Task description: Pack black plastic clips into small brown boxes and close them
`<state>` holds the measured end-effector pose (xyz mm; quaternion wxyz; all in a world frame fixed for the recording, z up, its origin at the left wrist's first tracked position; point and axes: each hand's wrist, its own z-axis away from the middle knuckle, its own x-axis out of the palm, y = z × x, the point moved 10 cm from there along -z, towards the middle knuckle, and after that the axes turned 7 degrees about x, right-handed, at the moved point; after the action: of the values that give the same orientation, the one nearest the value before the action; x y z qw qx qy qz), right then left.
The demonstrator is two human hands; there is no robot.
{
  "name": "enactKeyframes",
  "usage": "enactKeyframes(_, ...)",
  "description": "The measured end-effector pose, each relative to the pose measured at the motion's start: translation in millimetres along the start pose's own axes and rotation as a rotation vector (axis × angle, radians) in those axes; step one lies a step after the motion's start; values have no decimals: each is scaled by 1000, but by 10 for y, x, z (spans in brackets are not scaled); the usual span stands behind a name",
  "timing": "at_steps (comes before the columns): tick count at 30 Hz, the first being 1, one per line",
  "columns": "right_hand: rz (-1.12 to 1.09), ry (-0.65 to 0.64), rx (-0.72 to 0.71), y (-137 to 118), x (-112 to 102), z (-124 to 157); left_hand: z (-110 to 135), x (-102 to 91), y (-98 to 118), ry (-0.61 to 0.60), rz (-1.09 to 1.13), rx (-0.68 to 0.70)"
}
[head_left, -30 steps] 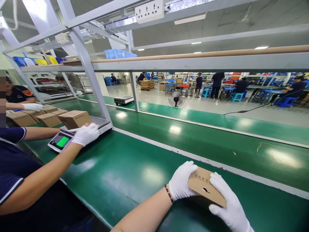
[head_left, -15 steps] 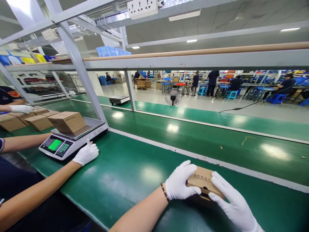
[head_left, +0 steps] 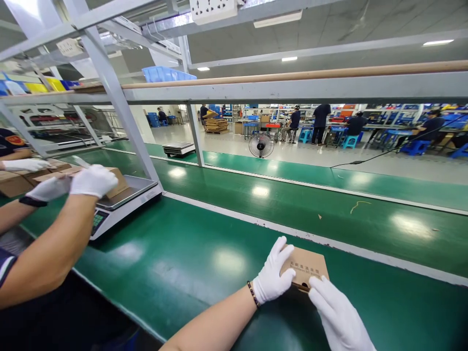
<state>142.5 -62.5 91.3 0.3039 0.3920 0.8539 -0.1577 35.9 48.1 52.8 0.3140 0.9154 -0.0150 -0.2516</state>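
Note:
A small brown cardboard box (head_left: pixel 305 263) with printed lettering on its lid lies tilted between my white-gloved hands. Fingers of my left hand (head_left: pixel 273 273) wrap its left end, the thumb by the front edge. My right hand (head_left: pixel 340 309) grips the near right corner, its fingertips pressed to the lid and front side. A dark round notch shows in the box's front. Its underside is hidden, so I cannot tell whether it touches the green surface (head_left: pixel 219 297) below.
At left, a co-worker's gloved hands (head_left: pixel 93 181) work over a box (head_left: pixel 119 183) on a weighing scale (head_left: pixel 133 192). More cardboard boxes (head_left: pixel 12 184) lie beyond. A metal frame post (head_left: pixel 124 107) rises behind the scale, and a shelf beam (head_left: pixel 274 92) crosses ahead.
My right hand has slid nearer to me along the box, uncovering more of the lid. The co-worker's hand beside the scale has risen leftward to the box there.

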Motion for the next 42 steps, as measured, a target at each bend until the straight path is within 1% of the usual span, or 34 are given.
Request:
enactKeyframes(1,13,10,4,-46,16,-22,27,29,-76,-13,40,-66)
enactKeyframes(3,70,50,57,-65,56,-71,70,70,-178,-40,98,-172)
enactKeyframes(6,118,117,153,8,91,-103,92,64,-227,-48,116,-247)
enactKeyframes(8,72,122,180,63,106,-90,86,60,-227,-55,111,-253)
enactKeyframes(11,-43,82,169,87,142,-47,66,59,-213,-60,92,-226)
enactKeyframes(13,-61,105,194,100,149,-16,56,58,-206,-59,70,-206)
enactKeyframes(14,-49,133,240,130,149,-2,55,57,-206,-59,58,-201)
enactKeyframes(15,-32,166,310,182,149,14,56,57,-206,-62,46,-199)
enactKeyframes(17,-10,206,503,351,163,57,63,51,-212,-62,21,-202)
enactKeyframes(19,-77,186,740,606,211,131,76,37,-228,-62,-1,-211)
enactKeyframes(20,-156,168,878,764,246,195,80,34,-237,-71,-7,-210)
enactKeyframes(22,-388,156,1145,1056,339,368,71,22,-245,-106,-18,-194)
enactKeyframes(23,-505,154,1246,1158,400,448,52,-5,-238,-117,-39,-176)
enactKeyframes(24,-598,143,1309,1221,468,503,20,-66,-219,-109,-86,-155)
enactKeyframes(25,-658,125,1330,1244,533,530,-25,-166,-181,-72,-162,-133)
enactKeyframes(26,-686,96,1320,1230,600,536,-75,-290,-119,-19,-264,-115)
enactKeyframes(28,-687,33,1254,1108,740,522,-176,-510,74,70,-491,-95)
enactKeyframes(29,-679,14,1205,1011,804,500,-224,-553,191,63,-584,-83)
enactKeyframes(30,-671,-7,1147,897,868,466,-265,-538,300,12,-649,-67)
enactKeyframes(32,-649,-82,1005,640,997,359,-291,-392,468,-176,-705,-15)
enactKeyframes(34,-609,-185,857,404,1108,249,-236,-280,510,-338,-742,10)
enactKeyframes(36,-539,-273,754,267,1172,194,-168,-316,401,-414,-795,-13)
enactKeyframes(38,-446,-329,710,248,1192,198,-124,-483,190,-453,-852,-54)
enactKeyframes(40,-351,-365,702,304,1185,225,-104,-779,-61,-476,-920,-119)
enactKeyframes(42,-271,-385,709,384,1163,236,-85,-1192,-275,-477,-996,-203)
